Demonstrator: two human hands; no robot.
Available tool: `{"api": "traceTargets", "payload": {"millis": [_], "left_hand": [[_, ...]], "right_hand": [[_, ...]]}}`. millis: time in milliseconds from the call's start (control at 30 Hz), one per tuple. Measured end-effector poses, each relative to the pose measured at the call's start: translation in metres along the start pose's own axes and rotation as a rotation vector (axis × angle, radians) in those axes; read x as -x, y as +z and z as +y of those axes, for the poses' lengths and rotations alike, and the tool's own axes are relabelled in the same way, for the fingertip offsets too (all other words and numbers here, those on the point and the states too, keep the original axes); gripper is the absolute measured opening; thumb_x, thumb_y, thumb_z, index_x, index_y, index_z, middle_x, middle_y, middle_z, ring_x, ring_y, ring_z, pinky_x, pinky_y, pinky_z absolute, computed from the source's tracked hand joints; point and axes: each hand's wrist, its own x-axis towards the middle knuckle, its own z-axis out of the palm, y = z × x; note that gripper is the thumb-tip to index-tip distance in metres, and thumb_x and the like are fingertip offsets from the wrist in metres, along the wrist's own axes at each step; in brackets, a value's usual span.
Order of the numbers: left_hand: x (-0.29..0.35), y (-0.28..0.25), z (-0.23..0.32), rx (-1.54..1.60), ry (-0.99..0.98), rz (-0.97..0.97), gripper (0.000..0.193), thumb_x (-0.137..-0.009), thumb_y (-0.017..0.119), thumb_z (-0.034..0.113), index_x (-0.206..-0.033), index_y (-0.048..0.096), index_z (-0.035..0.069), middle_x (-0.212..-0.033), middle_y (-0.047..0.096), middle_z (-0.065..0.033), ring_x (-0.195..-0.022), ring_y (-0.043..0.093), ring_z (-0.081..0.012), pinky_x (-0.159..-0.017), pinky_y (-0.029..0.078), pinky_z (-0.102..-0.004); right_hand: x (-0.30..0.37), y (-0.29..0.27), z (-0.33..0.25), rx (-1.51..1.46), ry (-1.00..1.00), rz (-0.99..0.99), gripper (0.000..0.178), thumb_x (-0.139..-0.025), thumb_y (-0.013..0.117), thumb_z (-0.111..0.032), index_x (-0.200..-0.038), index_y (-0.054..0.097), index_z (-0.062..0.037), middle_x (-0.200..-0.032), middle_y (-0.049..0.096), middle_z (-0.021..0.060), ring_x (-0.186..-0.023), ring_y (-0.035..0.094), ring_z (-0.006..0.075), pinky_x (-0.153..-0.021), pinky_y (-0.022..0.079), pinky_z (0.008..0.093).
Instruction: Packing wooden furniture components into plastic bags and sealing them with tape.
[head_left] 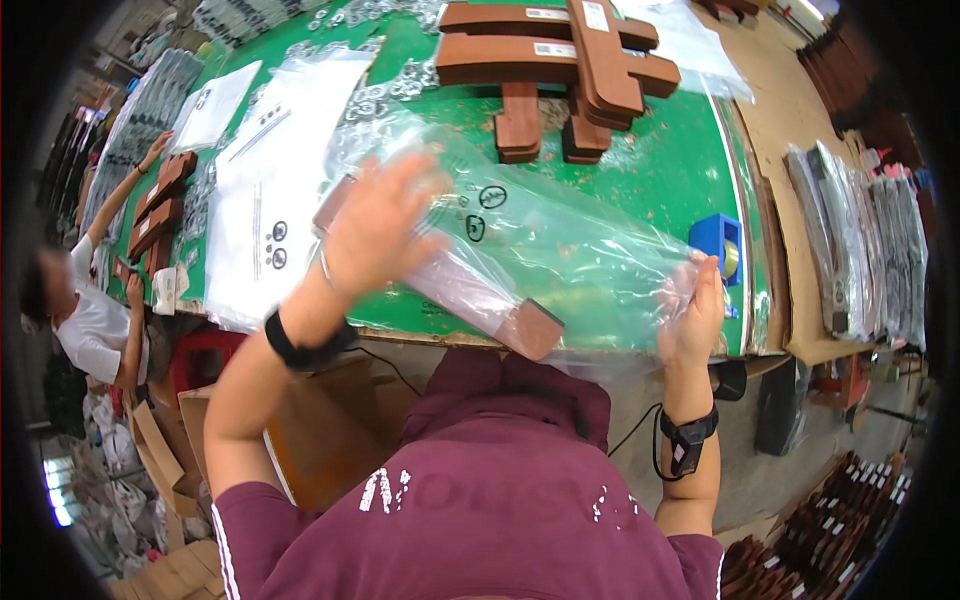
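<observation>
A clear plastic bag (pixel 590 245) with small black printed symbols stretches across the green table in front of me. My right hand (pixel 692 312) grips its right end between thumb and fingers. My left hand (pixel 385 222) is over the bag's left part, blurred by motion, its fingers spread apart. Beneath that hand a brown wooden bar (pixel 533 330) lies slantwise, its near end at the table edge. The bar's middle looks pale under a wrapping or film; I cannot tell whether it is inside the bag.
Brown wooden pieces (pixel 505 58) are stacked crosswise at the back. Flat printed bags (pixel 250 200) lie at left, near small clear packets (pixel 400 85). A blue tape dispenser (pixel 708 240) stands at right, before wrapped bundles (pixel 835 240). Another person (pixel 95 310) works at far left.
</observation>
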Motion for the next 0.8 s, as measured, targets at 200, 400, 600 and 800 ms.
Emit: {"api": "traceTargets", "payload": {"millis": [200,400,600,800], "left_hand": [[0.028,0.027,0.135,0.264,0.19,-0.247,0.084,-0.069,0.079,0.04,-0.143,0.044,0.019,-0.153,0.036,-0.0115,-0.142,0.033,-0.0317,-0.114,0.021,-0.0579],[0.027,0.057,0.147,0.148,0.08,-0.074,0.08,-0.069,0.079,0.034,-0.141,0.046,0.026,-0.15,0.039,-0.0123,-0.133,0.042,-0.0347,-0.107,0.033,-0.0568],[0.027,0.066,0.147,0.138,0.099,-0.007,0.083,-0.066,0.08,0.036,-0.141,0.046,0.031,-0.149,0.04,-0.0132,-0.131,0.044,-0.0364,-0.106,0.034,-0.0558],[0.036,0.073,0.15,-0.006,0.166,0.216,0.042,-0.085,0.063,0.03,-0.124,0.05,0.027,-0.15,0.037,-0.012,-0.137,0.038,-0.0318,-0.109,0.026,-0.0619]], "right_hand": [[0.045,-0.012,0.008,0.003,0.072,-0.171,0.087,-0.093,0.05,-0.064,-0.147,0.022,-0.0016,-0.133,0.05,0.0165,-0.12,0.052,0.0253,-0.099,0.041,0.0365],[0.101,-0.012,0.023,0.398,0.184,-0.174,0.061,-0.093,0.066,-0.015,-0.142,0.034,-0.0008,-0.124,0.056,0.0128,-0.112,0.056,0.0189,-0.095,0.047,0.0325],[0.108,-0.024,0.03,0.188,0.42,-0.17,0.017,-0.092,0.063,-0.005,-0.108,0.06,-0.0007,-0.101,0.063,0.0056,-0.092,0.061,0.0142,-0.085,0.049,0.0293],[0.126,-0.012,0.03,0.214,0.373,-0.171,0.024,-0.094,0.061,-0.015,-0.115,0.055,-0.0034,-0.106,0.063,0.0078,-0.1,0.061,0.0185,-0.087,0.05,0.0348]]}}
